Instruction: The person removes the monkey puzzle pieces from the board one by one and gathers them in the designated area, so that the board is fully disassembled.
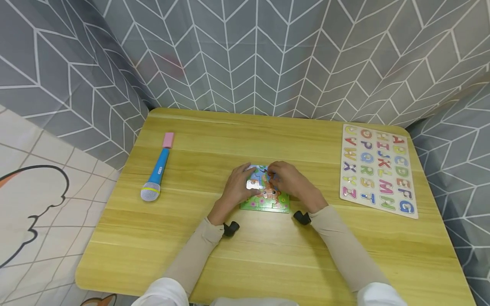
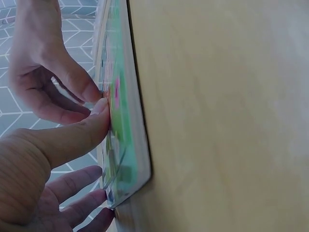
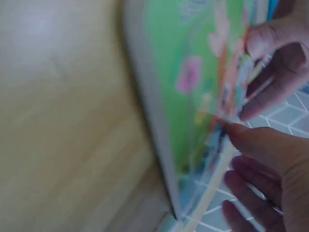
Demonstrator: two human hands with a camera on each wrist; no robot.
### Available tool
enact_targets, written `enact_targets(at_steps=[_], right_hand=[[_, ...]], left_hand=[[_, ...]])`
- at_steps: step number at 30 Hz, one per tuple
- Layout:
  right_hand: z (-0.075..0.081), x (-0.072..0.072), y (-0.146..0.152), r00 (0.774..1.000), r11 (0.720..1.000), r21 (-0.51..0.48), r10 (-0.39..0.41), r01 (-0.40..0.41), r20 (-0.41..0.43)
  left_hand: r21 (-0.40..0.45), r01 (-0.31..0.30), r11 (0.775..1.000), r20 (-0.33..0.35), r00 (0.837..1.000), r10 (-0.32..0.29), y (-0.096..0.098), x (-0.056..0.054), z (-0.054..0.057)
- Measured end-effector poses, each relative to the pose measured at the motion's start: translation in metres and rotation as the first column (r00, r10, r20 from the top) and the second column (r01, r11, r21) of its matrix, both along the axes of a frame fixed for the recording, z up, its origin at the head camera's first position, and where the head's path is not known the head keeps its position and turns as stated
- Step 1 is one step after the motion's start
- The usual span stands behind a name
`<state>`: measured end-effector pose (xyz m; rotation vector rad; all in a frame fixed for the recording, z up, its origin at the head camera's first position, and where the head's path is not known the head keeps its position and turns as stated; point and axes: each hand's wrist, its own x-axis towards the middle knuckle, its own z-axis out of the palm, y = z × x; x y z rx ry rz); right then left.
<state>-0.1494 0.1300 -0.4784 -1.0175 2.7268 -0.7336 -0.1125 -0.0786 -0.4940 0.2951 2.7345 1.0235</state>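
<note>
Both hands touch a colourful jigsaw puzzle.

A: Backdrop?
B: Grey fabric with white zigzag lines. Hangs in folds behind the worktop, continues along the worktop's right side.
A: Left of the worktop?
B: Pale surface, grid-lined, bearing a curved black outline. Floor or mat: cannot tell.
A: Worktop finish?
B: Yellowish wood grain, rounded corners.
A: Light?
B: Soft sheen at the worktop's near middle.
</note>
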Motion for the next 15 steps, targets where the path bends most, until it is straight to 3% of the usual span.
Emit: enact_targets(at_steps=[6,15], right_hand=[[-0.0045,0.003,0.0014,0.982,0.993,0.023,0.118,-0.116,-0.147],[-0.008,0.0054,0.0033,0.947,0.986,0.021,0.167,-0.168,-0.275]], left_hand=[[-0.007,0.003,1.0,0.005,1.0,-0.003,-0.0003,0.0005,0.001],[-0.013,0.009,1.0,0.015,1.0,-0.008,-0.0007,-0.0003,0.001]])
